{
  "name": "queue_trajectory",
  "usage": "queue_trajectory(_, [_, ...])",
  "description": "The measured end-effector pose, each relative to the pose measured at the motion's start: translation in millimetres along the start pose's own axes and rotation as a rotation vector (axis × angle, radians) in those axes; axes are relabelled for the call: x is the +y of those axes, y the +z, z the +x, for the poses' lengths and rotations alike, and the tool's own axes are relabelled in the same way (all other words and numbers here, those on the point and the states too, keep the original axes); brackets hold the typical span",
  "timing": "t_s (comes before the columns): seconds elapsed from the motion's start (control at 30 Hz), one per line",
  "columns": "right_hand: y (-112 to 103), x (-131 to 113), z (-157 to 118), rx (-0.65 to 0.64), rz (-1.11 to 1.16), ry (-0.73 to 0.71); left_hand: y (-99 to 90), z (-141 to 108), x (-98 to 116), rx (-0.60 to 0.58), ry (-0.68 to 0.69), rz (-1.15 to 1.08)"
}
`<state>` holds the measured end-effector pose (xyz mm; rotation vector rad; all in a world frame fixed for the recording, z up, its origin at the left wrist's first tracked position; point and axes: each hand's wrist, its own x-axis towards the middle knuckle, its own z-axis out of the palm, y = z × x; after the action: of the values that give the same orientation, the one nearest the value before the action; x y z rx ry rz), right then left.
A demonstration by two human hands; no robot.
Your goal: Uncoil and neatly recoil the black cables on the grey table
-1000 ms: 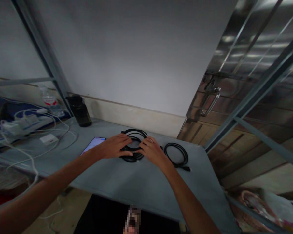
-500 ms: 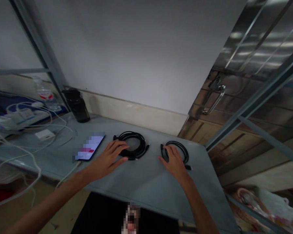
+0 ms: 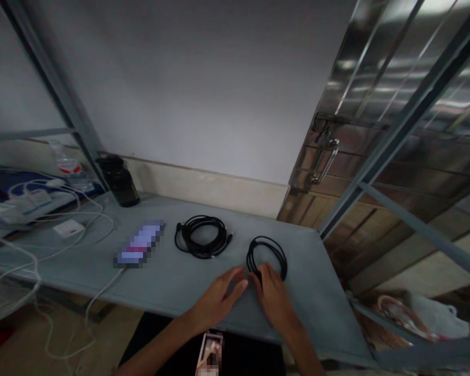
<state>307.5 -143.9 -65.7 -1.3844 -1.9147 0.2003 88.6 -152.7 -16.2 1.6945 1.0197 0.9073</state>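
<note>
My right hand (image 3: 274, 298) is closed on the near side of a small coil of black cable (image 3: 284, 260), its fingertips wrapped over the strands. Just left of it, my left hand (image 3: 218, 300) reaches towards the same coil with thumb and fingers apart and nothing between them. A larger, thicker coil of black cable (image 3: 220, 241) lies flat on the grey table (image 3: 168, 287), beyond my left hand and untouched. Small connector ends stick out of that larger coil. The ends of the held cable are hidden under my right hand.
To the left lies a phone (image 3: 141, 243) with a white cable (image 3: 104, 290) plugged in. A dark bottle (image 3: 119, 183) stands at the back, near a white charger (image 3: 68, 228), tangled white cables and a clear water bottle (image 3: 70, 167). Metal frame posts (image 3: 376, 156) rise at both sides.
My left hand has left the larger coil and moved right, beside my right hand. My right hand has closed on the smaller coil and drawn it slightly nearer. The camera view has shifted a little.
</note>
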Motion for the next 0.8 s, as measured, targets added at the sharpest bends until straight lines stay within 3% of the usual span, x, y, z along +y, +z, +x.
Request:
queue_trajectory(0.17, [-7, -40, -7, 0.08, 0.191, 0.042, 33.2, 25, 7, 0.135, -0.002, -0.327])
queue_trajectory(0.3, [-22, -54, -4, 0.136, 0.285, 0.099, 30.8, 29, 15, 0.211, -0.013, -0.391])
queue_trajectory(0.4, [-43, -56, -3, 0.154, 0.361, 0.168, 12.9, 26, 26, 0.25, -0.009, -0.422])
queue_trajectory(0.53, [-81, -47, -5, 0.224, 0.516, 0.367, -22.4, 16, 47, 0.315, 0.01, -0.473])
queue_trajectory(0.8, [-143, 13, -38, 0.585, 0.689, 0.571, -100.6, -7, 69, 0.557, 0.068, -0.475])
